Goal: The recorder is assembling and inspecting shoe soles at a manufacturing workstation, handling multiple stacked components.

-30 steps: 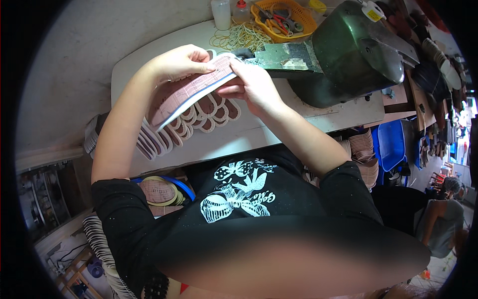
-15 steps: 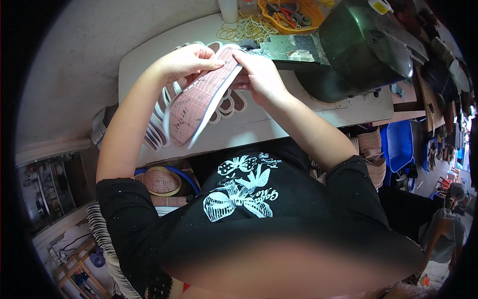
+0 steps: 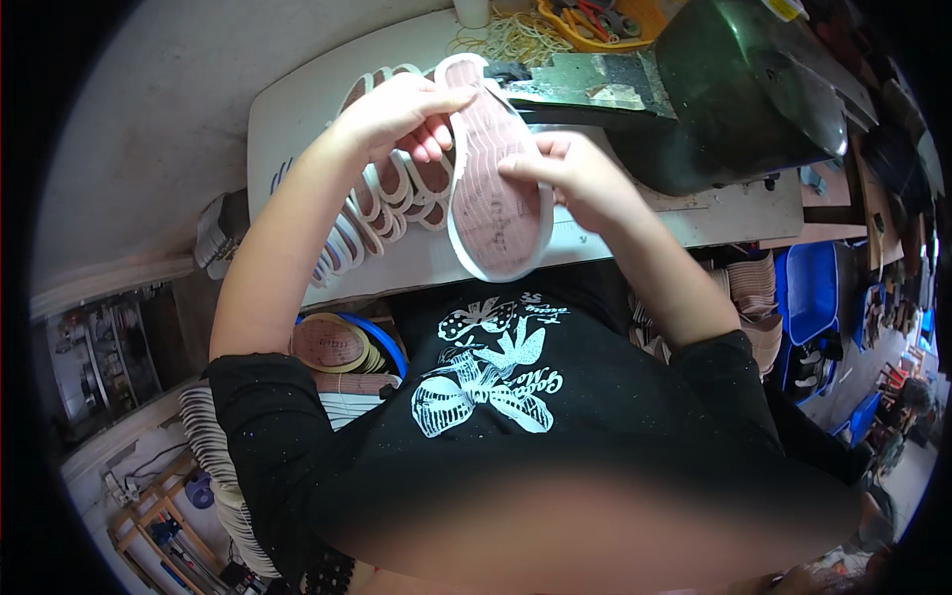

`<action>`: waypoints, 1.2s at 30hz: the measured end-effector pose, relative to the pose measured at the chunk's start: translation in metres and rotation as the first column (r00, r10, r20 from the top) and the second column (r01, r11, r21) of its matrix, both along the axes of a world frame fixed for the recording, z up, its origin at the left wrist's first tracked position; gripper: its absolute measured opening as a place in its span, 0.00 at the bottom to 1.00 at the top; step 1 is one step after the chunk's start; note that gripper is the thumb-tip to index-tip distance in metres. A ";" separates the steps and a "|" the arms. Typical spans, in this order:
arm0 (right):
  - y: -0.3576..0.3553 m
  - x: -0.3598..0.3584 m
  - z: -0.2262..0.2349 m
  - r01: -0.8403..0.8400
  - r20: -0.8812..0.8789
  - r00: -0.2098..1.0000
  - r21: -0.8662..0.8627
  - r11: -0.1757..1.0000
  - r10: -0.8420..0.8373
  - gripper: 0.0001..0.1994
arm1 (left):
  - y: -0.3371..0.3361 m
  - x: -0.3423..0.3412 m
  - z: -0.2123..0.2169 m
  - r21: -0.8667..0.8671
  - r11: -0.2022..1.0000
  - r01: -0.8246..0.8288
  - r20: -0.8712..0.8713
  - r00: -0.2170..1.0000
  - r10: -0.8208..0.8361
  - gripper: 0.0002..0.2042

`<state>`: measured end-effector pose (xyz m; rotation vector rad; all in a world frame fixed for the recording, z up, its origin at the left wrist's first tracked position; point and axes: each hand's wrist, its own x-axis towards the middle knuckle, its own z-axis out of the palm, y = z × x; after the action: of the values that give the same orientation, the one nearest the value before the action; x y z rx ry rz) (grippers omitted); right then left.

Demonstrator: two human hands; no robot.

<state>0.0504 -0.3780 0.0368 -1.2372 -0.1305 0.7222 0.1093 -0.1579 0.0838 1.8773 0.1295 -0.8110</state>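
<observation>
A shoe insole [image 3: 494,188], pinkish brown with a pale rim and dark markings, is held up over the near side of the table. My left hand [image 3: 402,114] pinches its narrow upper part, thumb on the face. On the other edge, about halfway down, my right hand [image 3: 575,178] grips it with the thumb across the face. Both hands are closed on this one piece. Behind and beside my left hand, more pale-rimmed insoles [image 3: 380,198] lie overlapping on the white table.
A dark green machine [image 3: 754,99] with a flat arm [image 3: 595,84] occupies the table's right. Behind it sit an orange basket [image 3: 605,30] of tools and tangled yellowish bands [image 3: 511,40]. Stacked insoles [image 3: 332,342] fill a blue-rimmed container at lower left; blue bins [image 3: 808,293] stand right.
The insole has swung from a slant into a more upright position and shifted right, its broad face turned towards me. My right hand has slid lower along its edge.
</observation>
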 end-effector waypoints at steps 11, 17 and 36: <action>0.036 -0.017 -0.019 0.308 -0.003 0.949 0.201 0.930 -0.314 0.11 | 0.016 0.038 -0.018 0.064 0.994 -0.092 0.220 0.973 0.075 0.20; 0.052 0.019 -0.037 0.370 0.013 0.924 0.220 0.903 -0.382 0.11 | 0.024 0.042 -0.046 -0.136 0.988 -0.071 0.160 0.983 0.093 0.25; 0.068 0.001 -0.019 0.350 -0.144 0.936 0.307 0.885 -0.321 0.15 | 0.022 0.041 -0.020 0.110 0.956 -0.273 0.250 0.938 0.240 0.38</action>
<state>0.0517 -0.3103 0.0182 -0.8747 0.0389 0.4288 0.1506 -0.1359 0.0635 2.0245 0.2859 -0.4059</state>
